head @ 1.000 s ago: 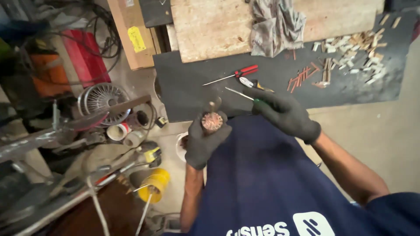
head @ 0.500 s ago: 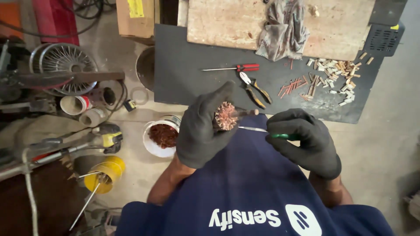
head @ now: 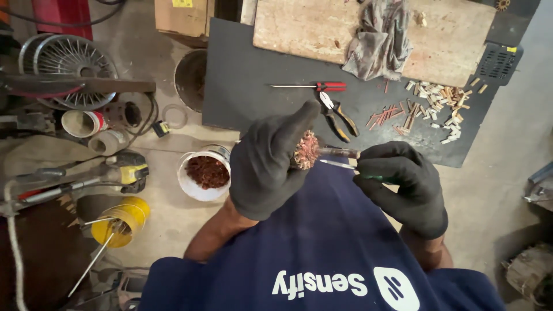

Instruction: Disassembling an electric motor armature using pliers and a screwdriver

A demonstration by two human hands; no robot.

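Slightly lowered since earlier, left gloved hand [head: 269,167] grips round copper-wound armature [head: 306,150] | right gloved hand [head: 406,187] grips thin green-handled screwdriver [head: 345,166] | risk: windings may be nicked by slipped tip.

Brown cardboard box [head: 181,16] stands at top edge of view, left of the dark rubber mat [head: 242,80]; a small yellow rectangular label [head: 182,3] sits on its top face. White printed lettering and a rounded white logo patch [head: 396,288] run across the navy cloth at the bottom edge, upside down to the camera. Small yellow sticker [head: 511,49] on black grille-fronted plastic part [head: 498,60], upper right. No screens seen.
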